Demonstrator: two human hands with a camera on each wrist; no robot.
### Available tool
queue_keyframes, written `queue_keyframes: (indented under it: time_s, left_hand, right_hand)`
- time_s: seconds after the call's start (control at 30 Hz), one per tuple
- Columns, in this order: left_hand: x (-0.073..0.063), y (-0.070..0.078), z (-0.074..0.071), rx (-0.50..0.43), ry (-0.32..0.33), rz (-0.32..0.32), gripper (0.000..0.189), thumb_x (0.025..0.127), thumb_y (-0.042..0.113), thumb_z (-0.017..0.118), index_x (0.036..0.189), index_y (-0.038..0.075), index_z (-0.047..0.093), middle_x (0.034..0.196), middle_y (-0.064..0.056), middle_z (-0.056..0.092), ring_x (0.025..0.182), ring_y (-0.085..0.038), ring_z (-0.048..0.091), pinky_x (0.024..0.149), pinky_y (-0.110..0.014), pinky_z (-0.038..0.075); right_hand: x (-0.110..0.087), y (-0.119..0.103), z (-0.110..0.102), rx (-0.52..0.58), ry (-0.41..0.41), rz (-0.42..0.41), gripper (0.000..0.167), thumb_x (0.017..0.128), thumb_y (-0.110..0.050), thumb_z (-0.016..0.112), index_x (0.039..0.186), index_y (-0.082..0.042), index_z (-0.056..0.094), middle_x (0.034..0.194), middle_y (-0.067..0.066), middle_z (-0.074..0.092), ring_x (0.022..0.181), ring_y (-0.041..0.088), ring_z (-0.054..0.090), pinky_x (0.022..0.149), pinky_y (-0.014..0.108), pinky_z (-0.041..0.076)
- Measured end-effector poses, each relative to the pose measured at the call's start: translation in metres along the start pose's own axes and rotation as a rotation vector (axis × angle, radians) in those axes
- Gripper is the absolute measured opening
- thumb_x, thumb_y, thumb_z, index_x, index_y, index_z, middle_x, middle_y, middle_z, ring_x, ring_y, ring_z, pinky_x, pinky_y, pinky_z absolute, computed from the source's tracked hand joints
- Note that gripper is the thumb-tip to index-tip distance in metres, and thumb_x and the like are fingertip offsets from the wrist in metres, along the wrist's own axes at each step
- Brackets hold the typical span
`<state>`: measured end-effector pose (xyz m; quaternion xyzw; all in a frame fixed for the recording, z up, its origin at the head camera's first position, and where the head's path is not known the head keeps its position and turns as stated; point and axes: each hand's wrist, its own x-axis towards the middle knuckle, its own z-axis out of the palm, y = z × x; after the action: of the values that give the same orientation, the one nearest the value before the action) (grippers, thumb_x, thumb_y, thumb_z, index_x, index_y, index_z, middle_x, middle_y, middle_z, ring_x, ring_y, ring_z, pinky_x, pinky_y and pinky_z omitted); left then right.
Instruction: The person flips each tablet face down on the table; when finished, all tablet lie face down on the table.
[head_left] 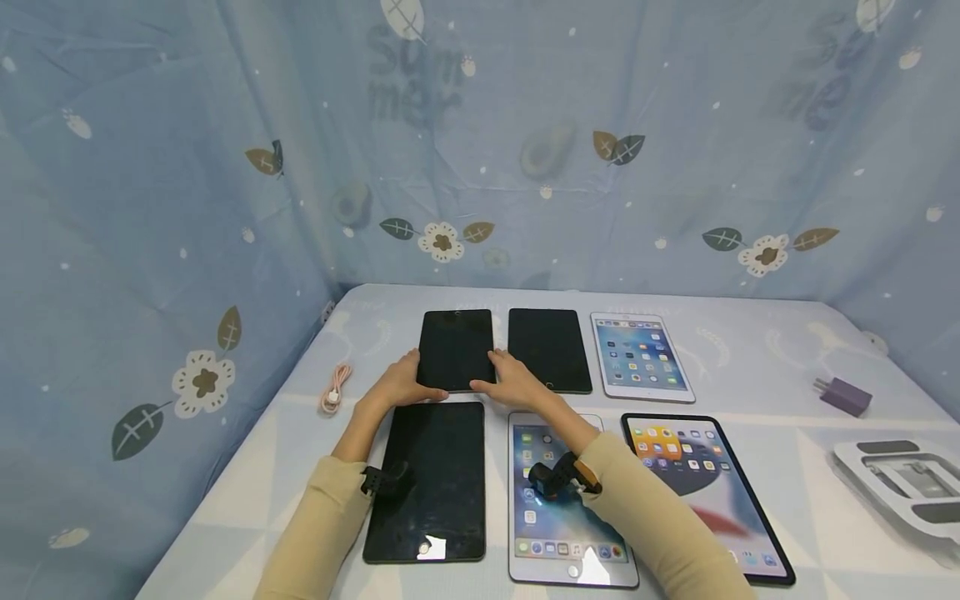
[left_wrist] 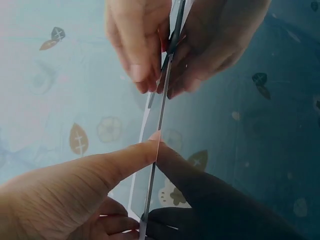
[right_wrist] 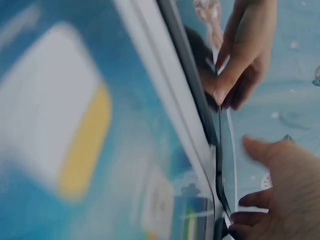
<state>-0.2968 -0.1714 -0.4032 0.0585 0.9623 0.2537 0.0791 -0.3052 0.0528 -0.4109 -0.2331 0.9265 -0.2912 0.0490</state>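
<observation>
At the back left of the table lies a black tablet (head_left: 456,346) with its screen dark. My left hand (head_left: 402,385) holds its near left corner, thumb along the near edge and fingers at the left side. At the near right corner is my right hand (head_left: 517,385), fingers at the right edge. In the right wrist view the right hand's thumb (right_wrist: 257,149) stands apart from the edge, slightly blurred. The left thumb (left_wrist: 135,157) touches the tablet's edge in the left wrist view, and the glossy screen mirrors both hands. Their undersides are hidden.
Below the forearms lie a large black tablet (head_left: 427,500), a lit white tablet (head_left: 528,533) and a lit black-framed tablet (head_left: 705,467). Another black tablet (head_left: 547,354) and a white one (head_left: 643,358) lie behind. A pink cable (head_left: 335,388), purple charger (head_left: 845,397) and white stand (head_left: 900,479) lie at the sides.
</observation>
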Motion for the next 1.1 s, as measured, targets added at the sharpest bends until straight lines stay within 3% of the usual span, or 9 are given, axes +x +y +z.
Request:
queue_keyframes:
  time_s: [0.17,0.37,0.6,0.8,1.1]
  left_hand:
    - [0.003,-0.001,0.0,0.013,-0.023,0.016,0.102,0.083,0.036,0.074,0.148,-0.013,0.013,0.153,-0.032,0.022,0.141,-0.045,0.027,0.113,-0.053,0.03]
    - [0.003,-0.001,-0.001,0.047,-0.049,0.055,0.096,0.086,0.037,0.07,0.147,-0.015,0.016,0.154,-0.034,0.016,0.143,-0.046,0.02,0.115,-0.054,0.024]
    - [0.001,-0.001,-0.002,0.031,-0.096,0.106,0.092,0.089,0.034,0.066,0.146,-0.017,0.015,0.153,-0.038,0.01,0.144,-0.048,0.015,0.115,-0.055,0.022]
    - [0.0,-0.008,-0.005,-0.049,-0.144,0.131,0.092,0.091,0.038,0.064,0.147,-0.014,0.013,0.155,-0.035,0.005,0.146,-0.045,0.01,0.116,-0.055,0.019]
    - [-0.002,-0.003,-0.012,-0.087,-0.196,0.17,0.087,0.093,0.046,0.058,0.15,-0.005,0.019,0.157,-0.028,0.01,0.146,-0.042,0.014,0.116,-0.055,0.021]
  right_hand:
    - [0.002,-0.001,0.005,-0.063,0.026,0.018,0.072,0.091,-0.035,0.063,0.135,0.018,0.042,0.153,0.032,0.024,0.144,0.044,0.021,0.114,0.053,0.028]
    - [0.005,-0.006,0.008,0.03,0.093,0.061,0.061,0.085,-0.027,0.071,0.12,0.02,0.054,0.153,0.032,0.022,0.145,0.045,0.015,0.116,0.053,0.024]
    - [0.003,-0.005,0.013,0.196,0.145,0.087,0.068,0.081,-0.019,0.071,0.13,0.02,0.044,0.152,0.032,0.026,0.144,0.046,0.018,0.117,0.058,0.016]
    - [-0.003,-0.004,0.01,0.365,0.159,0.062,0.07,0.084,-0.015,0.071,0.14,0.013,0.037,0.144,0.029,0.043,0.135,0.043,0.039,0.112,0.052,0.032]
    - [-0.009,-0.014,-0.008,0.417,0.164,-0.026,0.073,0.089,-0.01,0.067,0.146,0.012,0.026,0.151,0.028,0.032,0.138,0.037,0.037,0.11,0.046,0.036]
